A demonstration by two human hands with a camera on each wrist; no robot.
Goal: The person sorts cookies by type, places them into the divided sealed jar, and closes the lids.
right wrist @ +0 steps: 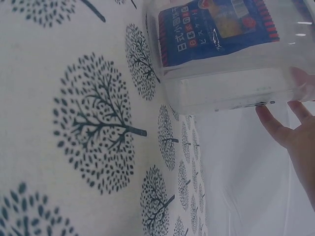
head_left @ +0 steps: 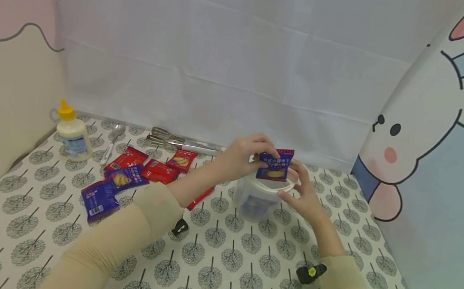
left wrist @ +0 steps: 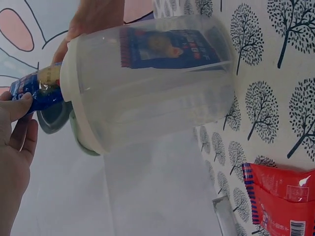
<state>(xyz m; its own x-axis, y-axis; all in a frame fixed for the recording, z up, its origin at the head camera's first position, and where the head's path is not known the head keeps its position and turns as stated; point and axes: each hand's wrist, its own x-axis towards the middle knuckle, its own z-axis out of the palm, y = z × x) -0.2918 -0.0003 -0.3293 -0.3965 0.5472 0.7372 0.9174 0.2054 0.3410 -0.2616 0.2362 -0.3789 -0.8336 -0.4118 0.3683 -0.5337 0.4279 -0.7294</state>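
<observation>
My left hand (head_left: 242,156) pinches a blue snack packet (head_left: 275,168) at the mouth of a clear plastic tub (head_left: 246,193). In the left wrist view, the packet's lower end reaches the tub's white rim (left wrist: 74,73). My right hand (head_left: 307,199) holds the tub's right side near the rim, thumb in front and fingers behind. Its fingertips touch the clear wall in the right wrist view. Another blue packet (right wrist: 216,29) lies inside the tub, seen through the wall. A grey-green part, perhaps the lid (left wrist: 54,118), shows beside the rim.
Left of the tub lie several red packets (head_left: 160,172) and blue packets (head_left: 99,200). Farther back are a whisk (head_left: 164,136), metal tongs (head_left: 199,149), a spoon (head_left: 112,142) and a yellow-capped bottle (head_left: 75,139). A white curtain (head_left: 227,62) closes off the back.
</observation>
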